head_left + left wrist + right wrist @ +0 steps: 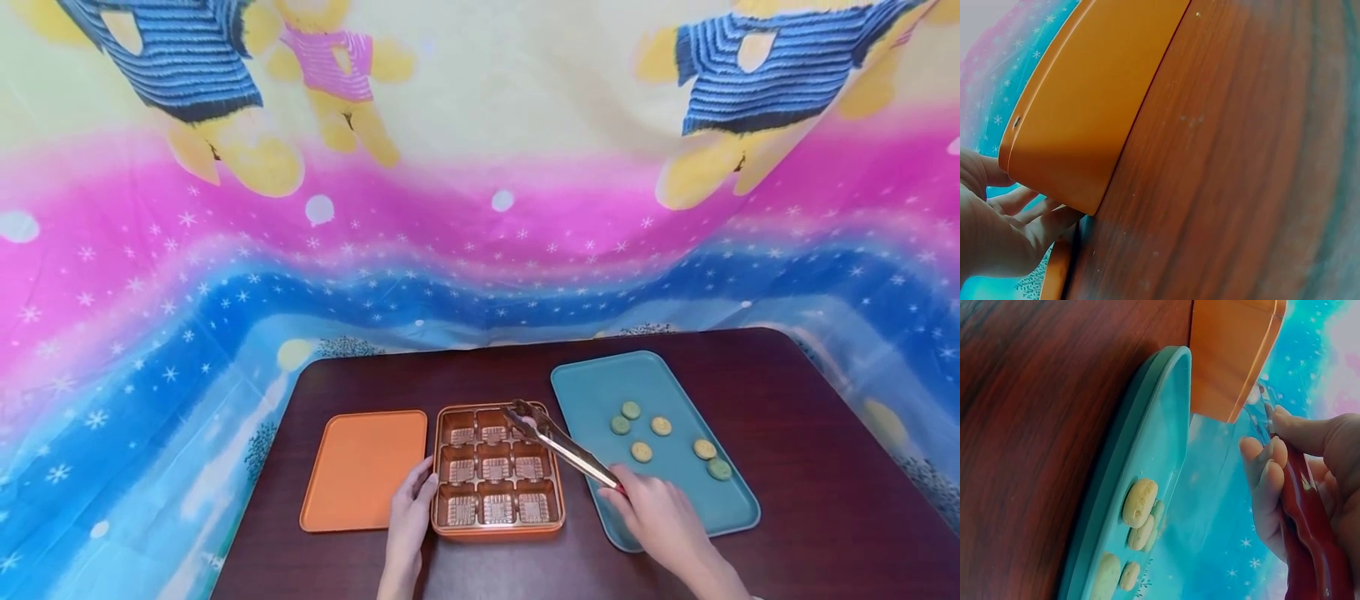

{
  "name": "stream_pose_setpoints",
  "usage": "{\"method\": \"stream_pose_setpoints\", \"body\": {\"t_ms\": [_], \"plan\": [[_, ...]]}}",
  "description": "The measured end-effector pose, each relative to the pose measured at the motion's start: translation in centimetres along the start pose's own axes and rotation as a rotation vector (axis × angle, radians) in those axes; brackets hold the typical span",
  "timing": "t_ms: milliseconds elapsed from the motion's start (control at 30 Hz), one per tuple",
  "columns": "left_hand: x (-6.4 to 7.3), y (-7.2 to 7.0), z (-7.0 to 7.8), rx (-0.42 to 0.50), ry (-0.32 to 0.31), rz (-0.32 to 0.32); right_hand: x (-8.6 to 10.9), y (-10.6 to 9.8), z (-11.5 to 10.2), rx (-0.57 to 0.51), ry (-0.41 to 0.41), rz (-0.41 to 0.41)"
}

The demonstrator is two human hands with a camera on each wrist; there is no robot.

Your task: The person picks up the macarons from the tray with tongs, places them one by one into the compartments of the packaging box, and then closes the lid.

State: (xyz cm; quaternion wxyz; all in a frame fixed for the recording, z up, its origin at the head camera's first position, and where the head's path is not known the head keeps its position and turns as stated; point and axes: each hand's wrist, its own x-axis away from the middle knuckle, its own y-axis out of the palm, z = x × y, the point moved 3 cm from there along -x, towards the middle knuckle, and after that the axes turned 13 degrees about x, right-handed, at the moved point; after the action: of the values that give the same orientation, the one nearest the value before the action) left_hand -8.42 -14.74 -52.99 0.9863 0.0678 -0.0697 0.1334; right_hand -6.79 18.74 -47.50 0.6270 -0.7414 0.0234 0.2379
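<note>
My right hand [660,517] grips metal tongs [573,454] by their red handles [1307,512]. The tong tips reach over the back right compartment of an orange box [498,533] with a copper-coloured nine-compartment insert [495,485]. A pale spot shows at the tips; I cannot tell whether they hold something. My left hand [408,508] rests against the box's left side, its fingers [1050,219] along the wall and thumb near the rim. Small round yellow biscuits [641,452] and green biscuits [718,469] lie on a teal tray [600,375] under and beyond my right hand.
A flat orange lid [367,471] lies on the dark wooden table [517,575] left of the box. The tray stands close on the box's right. A printed cloth [480,250] with bears and snowflakes hangs behind the table.
</note>
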Motion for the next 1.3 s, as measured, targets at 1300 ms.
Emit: {"method": "stream_pose_setpoints", "body": {"t_ms": [1300], "plan": [[0.1, 0.2, -0.1, 0.018, -0.066, 0.030, 2.9, -2.4, 6.3, 0.057, 0.231, 0.015]]}}
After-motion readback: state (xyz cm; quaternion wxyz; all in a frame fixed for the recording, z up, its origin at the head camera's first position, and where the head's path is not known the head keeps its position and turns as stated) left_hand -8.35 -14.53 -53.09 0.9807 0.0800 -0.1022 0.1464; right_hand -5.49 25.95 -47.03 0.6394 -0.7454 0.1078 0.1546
